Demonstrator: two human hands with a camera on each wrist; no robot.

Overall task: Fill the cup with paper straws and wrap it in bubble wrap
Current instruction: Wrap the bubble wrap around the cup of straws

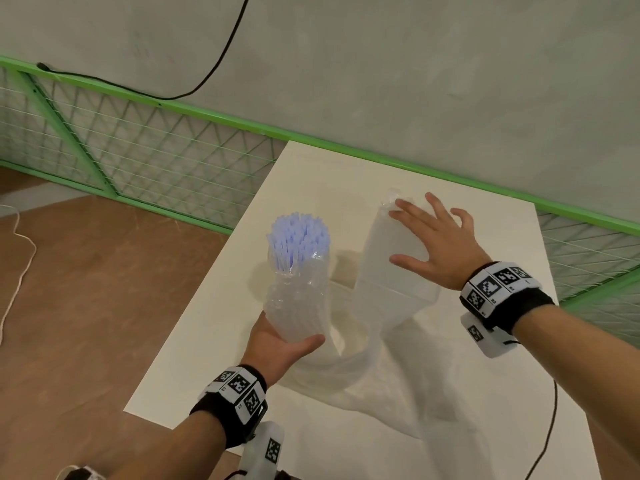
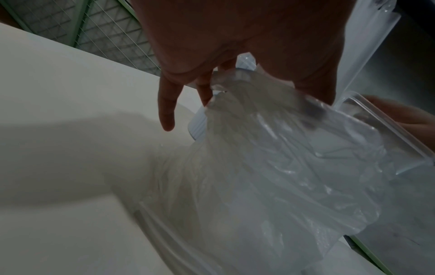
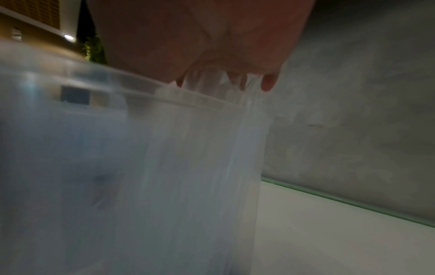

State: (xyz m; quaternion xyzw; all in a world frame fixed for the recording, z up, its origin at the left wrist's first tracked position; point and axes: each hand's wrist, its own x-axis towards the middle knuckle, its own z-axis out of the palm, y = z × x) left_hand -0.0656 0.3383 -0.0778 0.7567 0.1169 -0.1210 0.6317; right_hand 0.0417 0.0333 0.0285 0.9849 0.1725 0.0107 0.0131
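Observation:
A cup (image 1: 298, 310) wrapped in bubble wrap stands upright in my left hand (image 1: 287, 341), whose thumb curls round its lower part. Pale blue paper straws (image 1: 299, 240) stick out of its top in a thick bunch. The loose bubble wrap (image 1: 363, 372) trails from the cup down to the table and off to the right. My right hand (image 1: 420, 237) lies flat with fingers spread on a translucent plastic box (image 1: 388, 275). In the left wrist view the crumpled bubble wrap (image 2: 282, 158) hangs below the fingers (image 2: 167, 111). The right wrist view shows the box (image 3: 141, 167) up close.
The white table (image 1: 207, 358) ends at its left edge just beside the cup, with brown floor beyond. A green mesh fence (image 1: 156, 157) and a grey wall run behind. A black cable (image 1: 543, 438) hangs at the table's right.

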